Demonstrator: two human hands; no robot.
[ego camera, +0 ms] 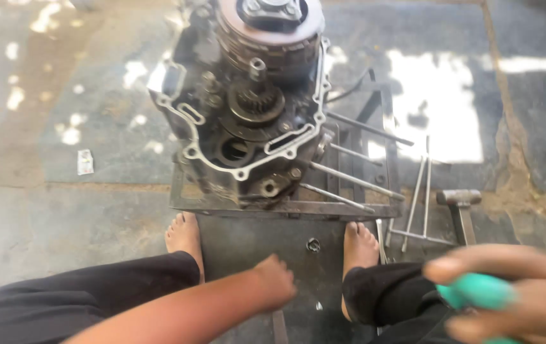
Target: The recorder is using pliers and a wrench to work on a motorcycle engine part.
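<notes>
Our right hand [515,293], close to the camera and blurred at five o'clock in the view, is wrapped around a teal handle [480,290], fingers closed over it; what tool the handle belongs to we cannot tell. Our left hand [274,282] reaches forward at six o'clock, loosely curled and holding nothing, over the dark plate between our bare feet. The engine block [247,108] sits at twelve o'clock on a metal stand [286,208], its side cover off so that the clutch pack [266,32] and a small gear [255,100] show. We judge it heavy, rigid cast metal, probably oily and slippery, so it wants gripping by the solid casing edges rather than the thin gasket rim. Long studs [356,181] stick out toward three o'clock; they look stiff but could bend under load. A hammer [461,207] and a T-shaped wrench [421,191] lie on the floor at four o'clock.
</notes>
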